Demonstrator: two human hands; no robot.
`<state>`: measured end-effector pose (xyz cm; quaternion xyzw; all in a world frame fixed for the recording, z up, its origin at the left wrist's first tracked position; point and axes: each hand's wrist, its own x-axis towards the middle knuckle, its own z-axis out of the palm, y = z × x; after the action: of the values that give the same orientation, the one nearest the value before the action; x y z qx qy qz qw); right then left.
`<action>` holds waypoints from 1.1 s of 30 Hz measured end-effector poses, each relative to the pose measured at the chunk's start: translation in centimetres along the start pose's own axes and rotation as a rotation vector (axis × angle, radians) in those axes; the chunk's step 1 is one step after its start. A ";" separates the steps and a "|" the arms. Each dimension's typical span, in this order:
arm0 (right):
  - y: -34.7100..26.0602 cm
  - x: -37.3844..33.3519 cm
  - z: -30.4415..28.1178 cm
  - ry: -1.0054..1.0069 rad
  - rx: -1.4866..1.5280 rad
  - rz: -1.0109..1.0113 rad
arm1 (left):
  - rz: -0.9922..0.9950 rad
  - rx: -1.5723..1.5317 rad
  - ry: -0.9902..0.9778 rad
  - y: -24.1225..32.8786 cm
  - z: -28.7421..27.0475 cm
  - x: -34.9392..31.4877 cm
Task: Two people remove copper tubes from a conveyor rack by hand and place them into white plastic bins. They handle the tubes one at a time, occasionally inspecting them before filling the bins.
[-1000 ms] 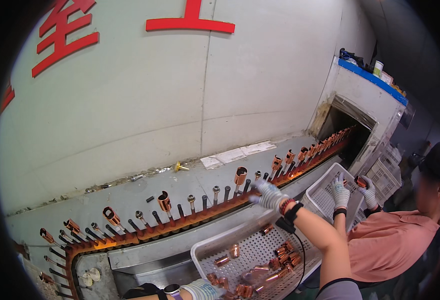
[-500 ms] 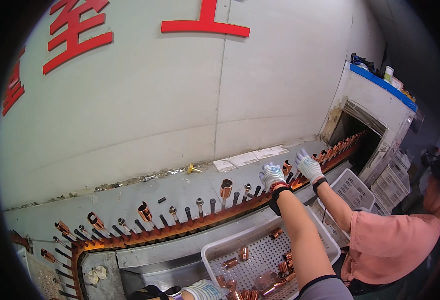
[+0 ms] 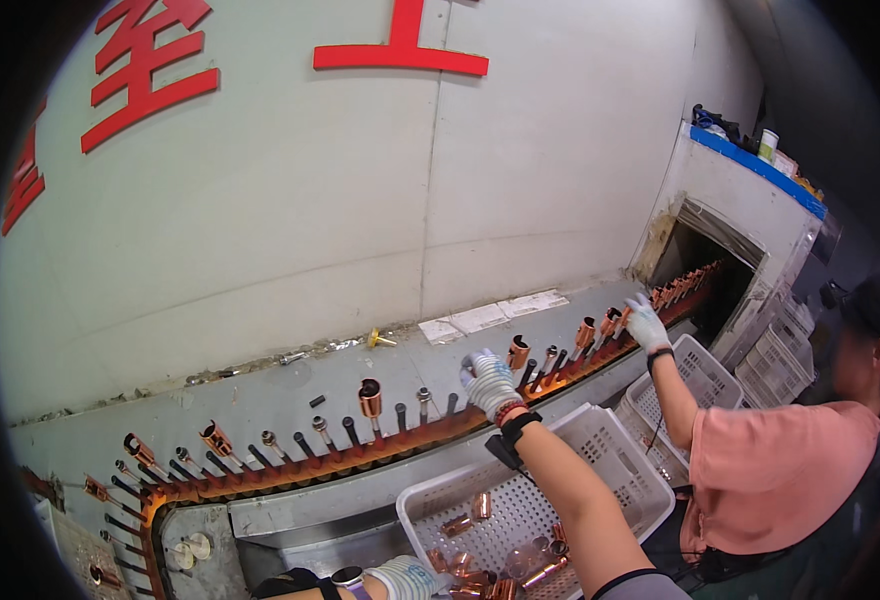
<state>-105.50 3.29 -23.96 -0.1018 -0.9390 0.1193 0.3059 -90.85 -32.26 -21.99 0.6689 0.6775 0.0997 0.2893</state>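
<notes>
The right hand (image 3: 490,383), gloved, has slid left along the pin conveyor (image 3: 360,455) since a moment ago, fingers now curled over a pin; whether it clamps a copper fitting (image 3: 518,351) I cannot tell. The left hand (image 3: 405,578) rests closed at the white basket (image 3: 610,450) of fittings below.

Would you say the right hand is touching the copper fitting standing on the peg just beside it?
Cannot tell. In the head view, the right hand reaches the pegs next to the copper fitting, but no plain contact or gap shows.

White knit gloves on both hands (image 3: 491,383), black wrist strap (image 3: 513,436), wristwatch (image 3: 346,577)
</notes>
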 end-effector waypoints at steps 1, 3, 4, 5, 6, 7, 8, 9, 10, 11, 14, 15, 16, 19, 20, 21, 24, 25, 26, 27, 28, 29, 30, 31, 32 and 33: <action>-1.0 -0.5 0.1 0.016 0.041 -0.007 | 0.023 -0.031 0.004 0.0 0.1 0.2; -2.6 -1.5 0.9 0.083 0.109 -0.040 | 0.077 0.051 0.043 -2.8 4.6 1.5; -3.6 -1.9 1.1 0.112 0.126 -0.056 | 0.132 0.135 0.084 -4.2 7.3 1.9; -4.0 -2.7 1.3 0.142 0.169 -0.040 | 0.140 0.134 0.078 -2.6 5.3 1.9; -4.3 -3.2 1.5 0.175 0.197 -0.042 | 0.043 0.086 -0.002 -0.7 2.8 1.8; -4.5 -3.7 1.5 0.172 0.239 -0.047 | -0.055 0.039 -0.081 0.6 1.3 1.8; -5.9 -4.1 1.4 0.165 0.293 -0.065 | -0.064 0.037 -0.078 0.9 1.5 1.5; -6.5 -4.4 1.3 0.168 0.292 -0.063 | -0.065 0.047 -0.052 0.9 1.5 1.6; -7.2 -4.7 1.1 0.156 0.290 -0.137 | -0.065 0.058 -0.026 1.0 1.4 1.6; -7.9 -5.0 1.0 0.143 0.287 -0.212 | -0.064 0.062 -0.027 1.2 1.4 1.5; -11.6 -8.4 0.4 -0.239 0.000 -0.541 | -0.074 0.059 -0.026 1.6 0.9 1.2; -12.2 -10.6 0.3 -0.103 0.316 -0.689 | -0.062 0.038 -0.024 1.4 1.6 1.1; -12.7 -12.1 0.2 -0.086 0.387 -0.725 | -0.045 0.020 -0.027 1.4 1.7 1.1; -11.9 -10.7 -3.1 -0.136 0.392 -0.465 | -0.049 0.040 -0.060 2.1 0.7 0.2; -11.7 -8.6 -4.9 -0.076 0.395 -0.329 | -0.054 0.081 -0.022 2.8 0.1 -0.1; -11.0 -6.3 -6.7 -0.105 0.303 -0.248 | -0.083 0.058 -0.080 3.5 -1.3 -0.2; -8.7 -1.1 -10.9 -0.144 0.083 -0.002 | -0.028 0.048 0.094 2.6 1.0 -0.5; -7.3 -0.1 -11.6 -0.191 -0.038 0.090 | -0.028 0.049 0.093 2.9 0.8 -0.5; -5.8 0.6 -12.2 -0.236 -0.162 0.187 | -0.028 0.082 0.016 3.5 0.4 -0.2; -4.8 1.2 -12.7 -0.387 -0.239 0.276 | -0.031 0.115 -0.059 4.0 0.1 -0.1; -3.6 1.5 -12.8 -0.539 -0.315 0.366 | -0.027 0.118 -0.062 4.4 -0.1 -0.2; 0.4 1.0 -10.9 -0.501 -0.269 0.338 | -0.002 0.132 -0.043 4.9 -0.3 0.2; -0.2 0.7 -10.5 -0.505 -0.266 0.331 | -0.007 0.130 -0.012 5.1 -0.3 0.0; -0.9 0.6 -10.0 -0.484 -0.186 0.300 | -0.014 0.127 -0.011 4.8 0.2 0.1; -1.7 0.4 -9.8 -0.462 -0.109 0.273 | 0.005 0.102 -0.037 3.9 0.9 0.5; -2.5 -0.2 -9.9 -0.442 -0.056 0.274 | 0.028 0.079 -0.065 3.6 1.4 0.8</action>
<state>-99.69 2.50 -15.59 -0.2079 -0.9635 0.1527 0.0714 -87.01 -31.49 -21.44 0.6919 0.6619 0.0553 0.2832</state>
